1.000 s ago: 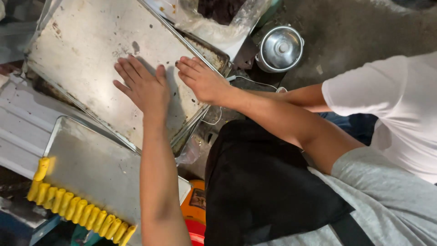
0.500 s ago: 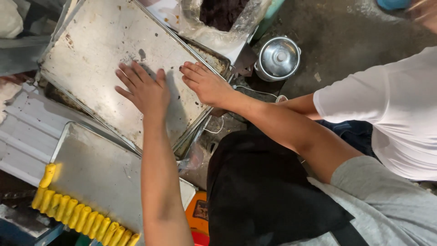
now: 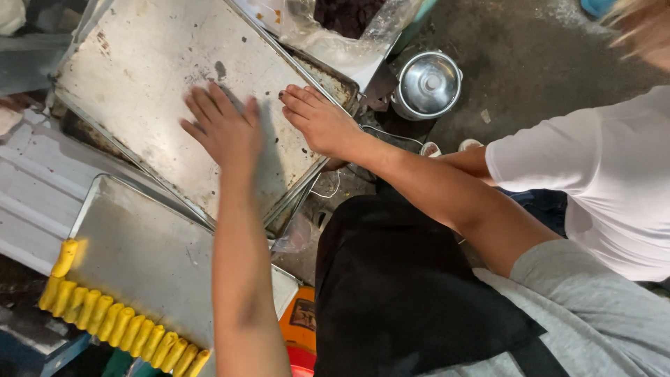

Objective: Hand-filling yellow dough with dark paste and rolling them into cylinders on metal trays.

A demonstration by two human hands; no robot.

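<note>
1. Head view, my left hand: lies palm down on the large worn baking tray, fingers spread wide and flat, gripping nothing. It rests near the tray's lower right edge.
2. Head view, my right hand: palm down on the same tray, just beside the left hand, at the tray's right edge. Fingers extended and close together, pressed flat, closed on nothing; the fingertips point toward the tray's middle.
3. Large baking tray: bare metal, stained and scorched in patches, with dark specks near my right hand. It sits tilted across the frame, stacked on at least one more tray whose crusted rim shows beyond its right edge.
4. Second tray: cleaner metal, lying below the large one and partly under its lower edge; my left forearm crosses above it.
5. Row of yellow rolls: lined side by side along the second tray's lower left edge, with one more set at the left corner.
6. Clear plastic bag: at the top, beyond the stacked trays, with dark contents.
7. Small steel pot with lid: on the grey floor, right of the trays, well apart from my hands.
8. Another person's white sleeve: at the right, apart from my hands.
</note>
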